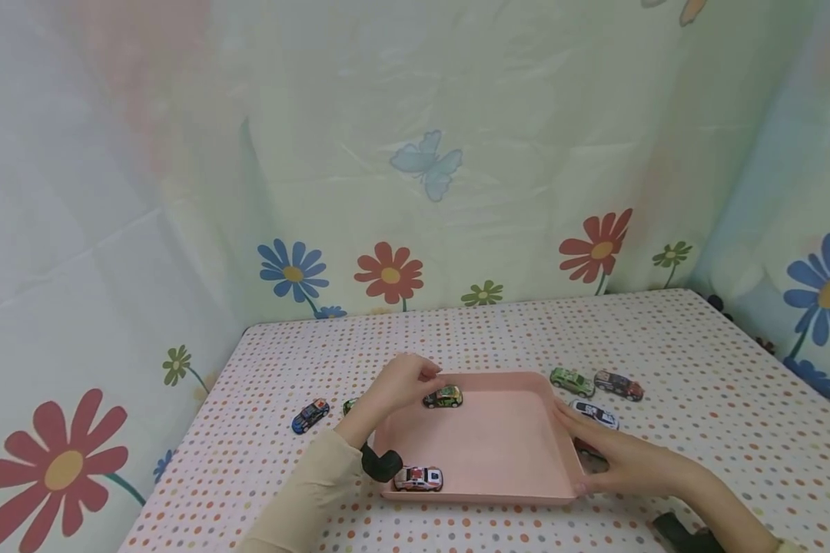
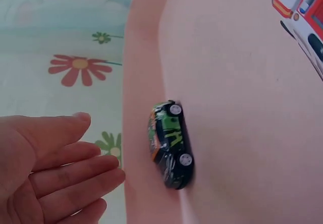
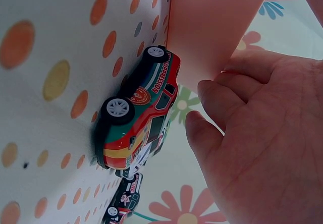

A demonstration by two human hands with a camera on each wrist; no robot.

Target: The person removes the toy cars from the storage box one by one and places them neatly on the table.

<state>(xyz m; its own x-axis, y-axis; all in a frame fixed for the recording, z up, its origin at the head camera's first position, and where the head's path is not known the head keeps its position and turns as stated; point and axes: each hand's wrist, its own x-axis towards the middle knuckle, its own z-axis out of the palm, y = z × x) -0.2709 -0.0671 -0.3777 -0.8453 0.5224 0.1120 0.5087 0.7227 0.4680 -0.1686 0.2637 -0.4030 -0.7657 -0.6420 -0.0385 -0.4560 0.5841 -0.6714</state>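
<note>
A pink tray (image 1: 494,498) lies on the dotted tabletop. Inside it, by the far left corner, stands a black and green toy car (image 1: 443,396); a white and red toy car (image 1: 418,479) is at the near left corner. My left hand (image 1: 404,380) hovers over the far left rim, its fingers loosely extended and holding nothing; the left wrist view shows a gap between them and the black and green car. With fingers fairly straight, my right hand (image 1: 629,461) touches the tray's right side. A red and green toy car (image 3: 146,108) sits below that hand, outside the tray.
Right of the tray are a light green car (image 1: 572,382), a dark and red car (image 1: 619,385) and a white car (image 1: 595,414). On the left stand a blue car (image 1: 310,415) and a green car (image 1: 349,405), mostly hidden by my left arm. A flowered curtain (image 1: 512,177) hangs behind.
</note>
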